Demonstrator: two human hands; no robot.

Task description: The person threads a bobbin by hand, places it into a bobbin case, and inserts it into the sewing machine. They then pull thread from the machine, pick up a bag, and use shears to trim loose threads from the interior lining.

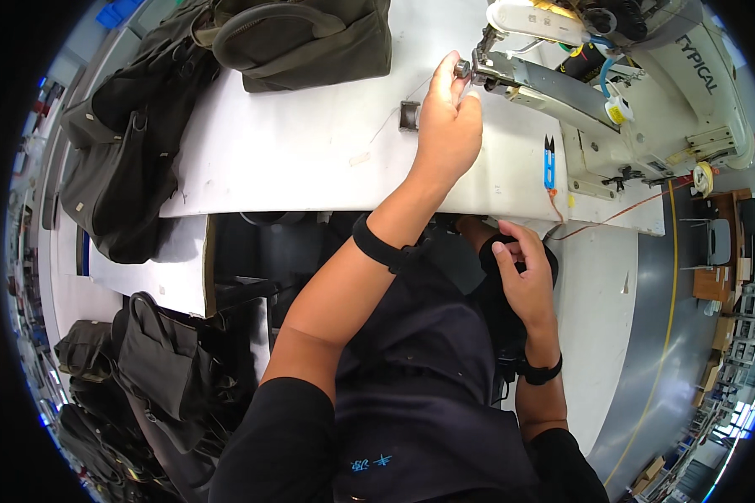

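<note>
My left hand [450, 126] reaches over the white table and pinches a small round metal bobbin case [461, 70] between thumb and fingers. The case is beside the tip of the sewing machine's long narrow arm [554, 88]; whether they touch, I cannot tell. Left of that hand, a small square dark metal piece [408, 116] lies on the tabletop, with a thin thread near it. Over my lap, below the table edge, my right hand [525, 272] has loosely bent fingers, apart and holding nothing.
Blue-handled thread snips [549, 163] lie on the table [285, 159], tied to an orange cord. A dark olive bag [310, 42] stands at the back; more bags [117, 176] hang over the left edge and sit lower left. The machine body [705, 92] fills the upper right.
</note>
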